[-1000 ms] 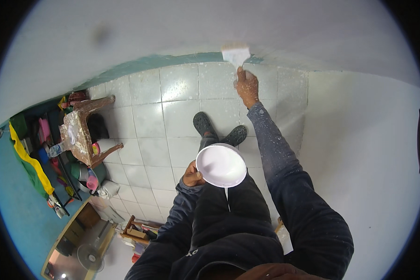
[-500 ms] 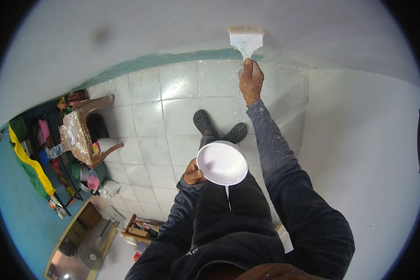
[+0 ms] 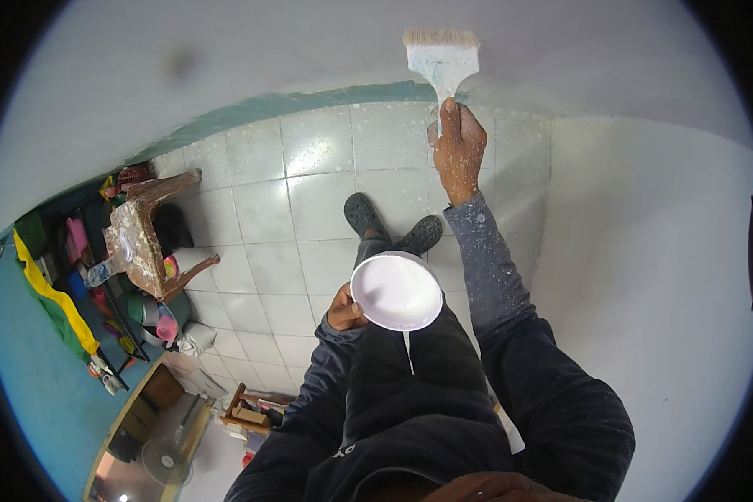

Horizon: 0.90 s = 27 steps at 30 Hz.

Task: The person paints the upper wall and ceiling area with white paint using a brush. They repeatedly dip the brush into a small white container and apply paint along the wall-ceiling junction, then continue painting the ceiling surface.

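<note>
My right hand [image 3: 460, 149], speckled with white paint, is closed around the handle of a wide flat paintbrush [image 3: 443, 63]. The brush points away from me, its pale bristles at the white wall [image 3: 309, 46]; whether they touch it I cannot tell. Low in front of my body, my left hand [image 3: 345, 309] grips the rim of a round white bowl [image 3: 397, 289]. White liquid that looks like paint lies in the bowl, and a white streak hangs below its near edge.
White-speckled floor tiles [image 3: 318, 142] meet a teal strip [image 3: 309, 102] along the wall's foot. A paint-splashed brown plastic chair [image 3: 146, 243] stands left, with a cluttered rack [image 3: 92, 276] behind it. Toward the lower left are a fan [image 3: 166, 460] and a small wooden shelf [image 3: 247, 412].
My right hand has raised the brush slightly farther up the wall, and the brush looks a little larger. The bowl in my left hand has barely shifted.
</note>
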Available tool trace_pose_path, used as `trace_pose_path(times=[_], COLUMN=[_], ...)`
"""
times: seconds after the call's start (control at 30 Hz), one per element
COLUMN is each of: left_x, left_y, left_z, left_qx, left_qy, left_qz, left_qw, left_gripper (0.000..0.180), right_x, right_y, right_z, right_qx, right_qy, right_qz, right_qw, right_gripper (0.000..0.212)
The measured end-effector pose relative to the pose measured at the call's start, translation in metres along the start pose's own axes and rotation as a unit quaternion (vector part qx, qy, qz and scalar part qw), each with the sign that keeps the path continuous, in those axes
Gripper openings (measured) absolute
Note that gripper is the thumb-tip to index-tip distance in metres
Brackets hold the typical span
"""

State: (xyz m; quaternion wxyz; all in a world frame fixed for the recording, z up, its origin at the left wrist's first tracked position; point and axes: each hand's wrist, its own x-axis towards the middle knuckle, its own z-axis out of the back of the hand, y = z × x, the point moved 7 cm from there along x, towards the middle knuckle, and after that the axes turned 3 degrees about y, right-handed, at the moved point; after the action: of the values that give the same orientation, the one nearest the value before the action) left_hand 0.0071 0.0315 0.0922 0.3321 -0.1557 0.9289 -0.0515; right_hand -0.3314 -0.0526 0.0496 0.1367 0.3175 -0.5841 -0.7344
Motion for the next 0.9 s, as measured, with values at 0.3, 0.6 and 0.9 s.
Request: trace_pose_path(times=[0.3,0.6,0.9], left_x=[0.000,0.000,0.000], left_y=[0.000,0.000,0.002], left_z=[0.000,0.003,0.008], left_qx=[0.001,0.001,0.019], left_qy=[0.013,0.002,0.034], left_qz=[-0.004,-0.003,-0.008], left_qw=[1.000,1.000,0.999], left_gripper=[0.054,0.055,0.062], right_x=[0.031,0.036,0.006], right_y=[-0.060,-0.097,-0.031], right_z=[-0.009,-0.005,-0.012], right_qx=[-0.074,-0.230,-0.023], right_qy=[-0.017,0.022,-0.033], right_qz=[-0.007,-0.071,0.008], right_qw=[0.997,0.970,0.999], right_gripper=[0.042,0.049,0.050])
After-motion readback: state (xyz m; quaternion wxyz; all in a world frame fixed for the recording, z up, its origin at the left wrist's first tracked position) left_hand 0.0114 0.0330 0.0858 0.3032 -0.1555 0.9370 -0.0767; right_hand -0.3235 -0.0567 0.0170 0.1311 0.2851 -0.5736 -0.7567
